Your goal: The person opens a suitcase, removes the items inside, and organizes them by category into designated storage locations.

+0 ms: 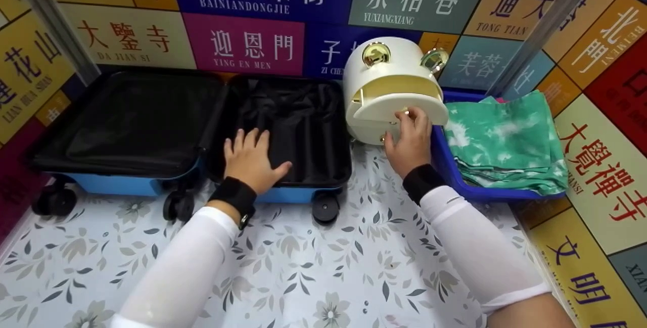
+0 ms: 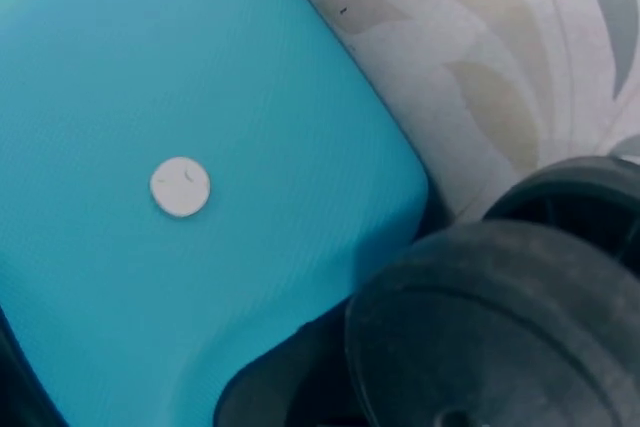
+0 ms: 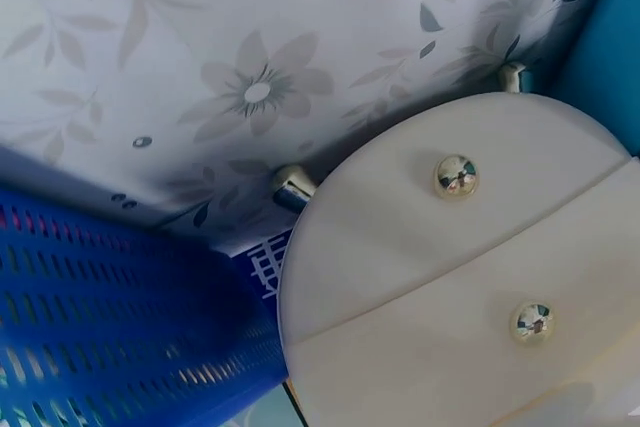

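Note:
A suitcase with a blue shell and black lining lies spread open. My left hand (image 1: 252, 161) rests over the near rim of its right half (image 1: 308, 141), fingers spread and straight, nothing held. My right hand (image 1: 412, 141) has bent fingers at the gold knob (image 1: 406, 111) of the upper drawer (image 1: 371, 110) in a cream cabinet (image 1: 391, 60) with gold round eyes. This drawer is pulled out, showing a pale yellow inside. My thumb is close to the lower knob (image 1: 382, 139). In the right wrist view, the cabinet's front (image 3: 400, 237) shows two gold knobs, without the hand.
A blue perforated basket (image 1: 470, 189) with folded green-and-white cloth (image 1: 500, 131) stands right of the cabinet. The suitcase's left half (image 1: 141, 121) reaches left; black wheels (image 1: 325, 209) face me. A floral cloth (image 1: 328, 277) covers the table. Printed panels (image 1: 242, 42) stand behind.

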`<state>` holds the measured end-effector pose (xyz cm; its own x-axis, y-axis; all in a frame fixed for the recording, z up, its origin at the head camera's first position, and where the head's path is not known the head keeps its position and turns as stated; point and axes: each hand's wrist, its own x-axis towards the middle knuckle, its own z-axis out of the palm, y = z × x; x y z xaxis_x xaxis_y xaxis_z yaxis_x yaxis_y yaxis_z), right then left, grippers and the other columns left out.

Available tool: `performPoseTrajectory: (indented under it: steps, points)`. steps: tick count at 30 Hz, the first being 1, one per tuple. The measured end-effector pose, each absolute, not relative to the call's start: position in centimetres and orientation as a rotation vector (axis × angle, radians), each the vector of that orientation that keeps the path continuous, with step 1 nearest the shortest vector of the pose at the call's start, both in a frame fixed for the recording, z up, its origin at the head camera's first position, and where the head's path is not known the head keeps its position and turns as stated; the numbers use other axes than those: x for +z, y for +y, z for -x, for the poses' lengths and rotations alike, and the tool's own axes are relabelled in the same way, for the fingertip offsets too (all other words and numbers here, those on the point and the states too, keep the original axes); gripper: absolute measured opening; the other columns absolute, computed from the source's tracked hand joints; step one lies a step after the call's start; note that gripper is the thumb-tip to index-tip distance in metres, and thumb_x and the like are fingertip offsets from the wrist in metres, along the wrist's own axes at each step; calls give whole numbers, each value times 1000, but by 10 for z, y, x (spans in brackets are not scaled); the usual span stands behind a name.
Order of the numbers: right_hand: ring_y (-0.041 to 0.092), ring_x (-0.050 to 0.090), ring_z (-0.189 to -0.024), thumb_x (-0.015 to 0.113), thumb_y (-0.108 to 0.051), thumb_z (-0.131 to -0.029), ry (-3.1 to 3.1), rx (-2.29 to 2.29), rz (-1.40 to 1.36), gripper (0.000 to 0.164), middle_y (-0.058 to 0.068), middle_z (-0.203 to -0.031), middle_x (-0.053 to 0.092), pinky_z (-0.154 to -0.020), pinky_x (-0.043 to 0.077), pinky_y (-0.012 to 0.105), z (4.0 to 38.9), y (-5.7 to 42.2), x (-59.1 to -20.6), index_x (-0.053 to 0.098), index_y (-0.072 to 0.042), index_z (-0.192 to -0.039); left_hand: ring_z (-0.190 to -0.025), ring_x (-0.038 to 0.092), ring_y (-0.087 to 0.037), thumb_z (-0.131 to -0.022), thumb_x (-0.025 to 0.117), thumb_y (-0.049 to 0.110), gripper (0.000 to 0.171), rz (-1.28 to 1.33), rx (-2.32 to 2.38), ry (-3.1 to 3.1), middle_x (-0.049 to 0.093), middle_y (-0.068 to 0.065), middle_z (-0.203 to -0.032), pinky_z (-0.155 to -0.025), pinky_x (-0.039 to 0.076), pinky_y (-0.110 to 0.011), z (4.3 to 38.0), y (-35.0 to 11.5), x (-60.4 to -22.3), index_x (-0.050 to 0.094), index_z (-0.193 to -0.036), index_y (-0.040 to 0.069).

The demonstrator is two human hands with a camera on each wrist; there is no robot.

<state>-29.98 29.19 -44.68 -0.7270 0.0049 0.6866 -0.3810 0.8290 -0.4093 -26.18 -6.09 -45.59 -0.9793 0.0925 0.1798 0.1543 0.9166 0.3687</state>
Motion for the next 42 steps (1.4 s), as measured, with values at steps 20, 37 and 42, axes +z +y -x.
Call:
performPoseTrajectory:
  steps: [20, 37, 42]
  points:
    - [46, 40, -144, 72, -8, -89, -2546, 647, -268, 65, 23, -161, 35, -118, 39, 56, 324, 294, -433, 51, 1, -151, -161, 18, -47, -93, 68, 64, 93, 182, -595, -2936, 35, -21, -168, -128, 9, -69, 260, -61, -458, 39, -163, 10]
    - [50, 42, -142, 75, -13, -84, -2592, 618, -249, 78, 23, -163, 30, -122, 33, 57, 337, 291, -430, 46, 2, -154, -161, 19, -47, -93, 64, 68, 94, 174, -567, -2944, 35, -20, -168, -128, 10, -69, 260, -61, -457, 38, -164, 11]
    - [51, 41, -142, 72, -15, -87, -2633, 588, -223, 78, 19, -169, 25, -122, 33, 58, 336, 293, -432, 43, 0, -158, -160, 19, -47, -93, 67, 66, 94, 175, -581, -2936, 36, -21, -168, -128, 10, -69, 260, -61, -458, 39, -163, 11]
